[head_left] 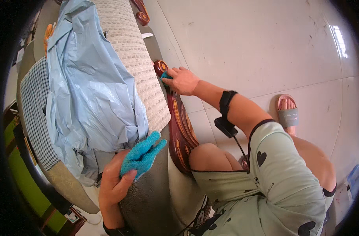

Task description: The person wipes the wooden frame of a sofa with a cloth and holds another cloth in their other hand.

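Right hand (183,81) pinches a small teal cloth (165,76) against the scrolled end of a carved wooden armrest (182,131); left hand (117,181) grips a fluffy turquoise cloth (142,155).
The right fingers bend over the scroll, likely to keep the cloth against its curve, and hide most of it; the left cloth looks bunched for a firm hold, its fingers mostly hidden. Pale blue plastic (93,82), cut off above, hides whatever lies beneath.

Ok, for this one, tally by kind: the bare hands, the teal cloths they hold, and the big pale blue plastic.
Hands: 2, left hand and right hand
Teal cloths: 2, one in each, the right one mostly hidden
Pale blue plastic: 1
Total: 5
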Available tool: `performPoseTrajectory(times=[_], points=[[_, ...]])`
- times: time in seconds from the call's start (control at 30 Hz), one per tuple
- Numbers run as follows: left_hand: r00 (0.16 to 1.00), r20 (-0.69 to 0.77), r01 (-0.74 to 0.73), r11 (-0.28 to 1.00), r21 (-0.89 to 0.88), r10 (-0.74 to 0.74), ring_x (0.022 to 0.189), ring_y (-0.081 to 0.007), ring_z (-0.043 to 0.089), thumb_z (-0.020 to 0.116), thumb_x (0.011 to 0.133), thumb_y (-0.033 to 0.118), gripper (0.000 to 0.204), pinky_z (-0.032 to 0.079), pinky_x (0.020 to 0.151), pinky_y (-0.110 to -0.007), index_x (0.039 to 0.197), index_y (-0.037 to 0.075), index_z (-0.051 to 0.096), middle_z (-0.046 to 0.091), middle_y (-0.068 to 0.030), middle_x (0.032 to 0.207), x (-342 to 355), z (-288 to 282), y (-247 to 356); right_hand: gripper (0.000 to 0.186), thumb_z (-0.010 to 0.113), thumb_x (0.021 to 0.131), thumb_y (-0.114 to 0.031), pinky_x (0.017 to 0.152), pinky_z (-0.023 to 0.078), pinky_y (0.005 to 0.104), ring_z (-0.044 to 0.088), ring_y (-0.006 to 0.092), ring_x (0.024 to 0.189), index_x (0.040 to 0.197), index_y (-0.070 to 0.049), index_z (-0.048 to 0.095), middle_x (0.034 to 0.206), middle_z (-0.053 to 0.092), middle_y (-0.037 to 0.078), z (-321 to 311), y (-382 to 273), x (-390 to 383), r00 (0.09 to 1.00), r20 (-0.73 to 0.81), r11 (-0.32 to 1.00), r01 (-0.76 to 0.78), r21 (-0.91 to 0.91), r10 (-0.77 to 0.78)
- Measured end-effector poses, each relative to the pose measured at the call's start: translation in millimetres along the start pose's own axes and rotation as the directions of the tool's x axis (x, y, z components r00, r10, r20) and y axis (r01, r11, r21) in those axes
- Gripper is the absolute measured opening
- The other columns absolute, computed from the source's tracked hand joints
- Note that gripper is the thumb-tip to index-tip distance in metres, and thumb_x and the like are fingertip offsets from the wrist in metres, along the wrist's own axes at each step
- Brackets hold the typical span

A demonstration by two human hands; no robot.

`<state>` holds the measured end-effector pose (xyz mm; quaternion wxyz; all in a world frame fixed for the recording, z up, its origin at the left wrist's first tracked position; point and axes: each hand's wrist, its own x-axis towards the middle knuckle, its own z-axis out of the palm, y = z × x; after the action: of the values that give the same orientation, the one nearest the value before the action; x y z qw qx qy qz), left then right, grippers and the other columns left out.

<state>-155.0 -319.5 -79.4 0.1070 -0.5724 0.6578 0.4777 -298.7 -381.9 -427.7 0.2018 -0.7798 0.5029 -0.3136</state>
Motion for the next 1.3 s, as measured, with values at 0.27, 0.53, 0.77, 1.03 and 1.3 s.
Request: performPoseTrajectory(times=[0.27,0.53,0.77,1.03,1.3], points=[[0.998,0.004,-0.063,0.995,0.081,0.063,0.090,-0.0245,0.054,0.051,0.080,0.012,0.033,0.039,0.082,-0.031,0.108,-0.006,0.051,0.057,-0.0159,0.099,3,0,6,0.026,0.049,0.077,-0.016,0.067,0.049,0.0396,0.059,0.0279,0.086,0.101,-0.012,0.059,0.095,0.056,0.012,4,-34,13,0.956,0.108,0.959,-0.280,0.048,0.274],[1.000,0.012,0.002,1.000,-0.006,-0.002,0.089,-0.0177,0.051,0.050,0.083,0.012,0.034,0.039,0.081,-0.028,0.111,-0.006,0.049,0.056,-0.0113,0.095,1,2,8,0.029,0.049,0.074,-0.013,0.074,0.048,0.0377,0.061,0.0297,0.079,0.099,-0.011,0.065,0.090,0.063,0.017,4,-37,30,0.631,0.336,0.423,-0.744,0.518,0.699],[0.998,-0.060,0.020,0.997,0.069,-0.016,0.086,-0.0178,0.052,0.050,0.083,0.013,0.034,0.039,0.079,-0.028,0.111,-0.006,0.049,0.056,-0.0114,0.094,-6,2,6,0.022,0.050,0.074,-0.014,0.071,0.047,0.0418,0.059,0.0324,0.076,0.089,-0.006,0.064,0.083,0.061,0.019,2,-27,-18,0.748,0.198,0.380,-0.524,0.762,0.634],[0.999,-0.003,-0.033,0.996,0.085,0.033,0.086,-0.0218,0.053,0.052,0.082,0.016,0.036,0.040,0.079,-0.029,0.110,-0.006,0.049,0.056,-0.0149,0.094,-1,-3,-3,0.029,0.051,0.076,-0.015,0.071,0.044,0.0362,0.057,0.0251,0.083,0.104,-0.017,0.060,0.088,0.054,0.009,9,-6,2,0.991,-0.113,0.997,-0.070,-0.010,0.069],[1.000,-0.029,-0.007,0.999,-0.033,0.006,0.087,-0.0182,0.052,0.049,0.084,0.016,0.035,0.039,0.080,-0.029,0.111,-0.006,0.049,0.056,-0.0114,0.096,0,2,3,0.037,0.047,0.074,-0.012,0.067,0.048,0.0412,0.060,0.0298,0.083,0.110,-0.014,0.056,0.092,0.059,0.013,6,-46,6,0.844,0.142,0.794,-0.535,0.289,0.517]])
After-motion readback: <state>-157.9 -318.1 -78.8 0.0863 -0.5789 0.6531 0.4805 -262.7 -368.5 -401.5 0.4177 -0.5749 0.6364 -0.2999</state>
